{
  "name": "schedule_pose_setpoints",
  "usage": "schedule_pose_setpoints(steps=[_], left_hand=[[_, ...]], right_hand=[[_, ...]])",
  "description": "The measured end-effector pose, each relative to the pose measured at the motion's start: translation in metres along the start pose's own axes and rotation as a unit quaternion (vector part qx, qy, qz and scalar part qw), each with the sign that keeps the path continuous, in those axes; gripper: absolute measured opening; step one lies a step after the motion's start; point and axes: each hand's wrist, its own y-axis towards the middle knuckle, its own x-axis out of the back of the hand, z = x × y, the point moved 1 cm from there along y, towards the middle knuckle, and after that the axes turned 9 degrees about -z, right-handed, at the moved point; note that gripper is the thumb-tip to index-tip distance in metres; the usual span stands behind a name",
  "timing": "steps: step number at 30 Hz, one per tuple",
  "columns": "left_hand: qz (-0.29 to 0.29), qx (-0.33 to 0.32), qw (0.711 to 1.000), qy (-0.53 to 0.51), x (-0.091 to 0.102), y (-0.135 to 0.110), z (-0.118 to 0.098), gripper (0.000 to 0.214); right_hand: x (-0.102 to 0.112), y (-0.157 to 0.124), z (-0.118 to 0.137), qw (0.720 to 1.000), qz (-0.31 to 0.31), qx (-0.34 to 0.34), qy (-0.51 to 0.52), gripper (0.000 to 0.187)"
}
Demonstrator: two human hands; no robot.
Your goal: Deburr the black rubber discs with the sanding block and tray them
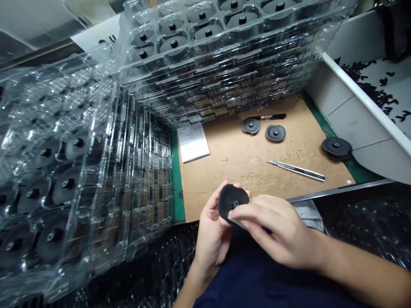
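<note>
Left hand [212,226] palm up, curled and gripping a black round disc [233,203] with centre stud, close above the lap. Right hand [276,229] angled in from the right, fingers [257,211] pressed on the disc, also grasping it. Ahead, open room on a cardboard sheet [224,184] up to a utility knife [295,170], 2 more discs [275,132], a marker [269,116] and a paper slip [192,142]. Third disc [336,147] at right edge by a white bin rim [362,102]. Clear tray stacks [224,55] wall off the left and far sides.

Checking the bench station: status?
Left-hand grip cradling black disc from behind; right-hand grip, fingers across its face. Nothing between hands and disc; stacked clear trays off to the left.
</note>
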Motion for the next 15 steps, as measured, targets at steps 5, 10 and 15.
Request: schedule_pose_setpoints(steps=[5, 10, 15], left_hand=[[0.012, 0.017, 1.0, -0.016, -0.006, 0.001, -0.006, 0.041], [0.004, -0.024, 0.999, -0.021, -0.01, -0.005, -0.018, 0.046], [-0.032, 0.005, 0.999, 0.039, -0.008, -0.006, -0.009, 0.048]], right_hand=[[0.017, -0.003, 0.009, 0.992, -0.006, -0.068, -0.102, 0.02], [0.017, 0.01, 0.022, 0.99, -0.014, 0.021, -0.137, 0.023], [0.014, 0.022, 0.01, 0.982, -0.025, 0.043, -0.182, 0.023]])
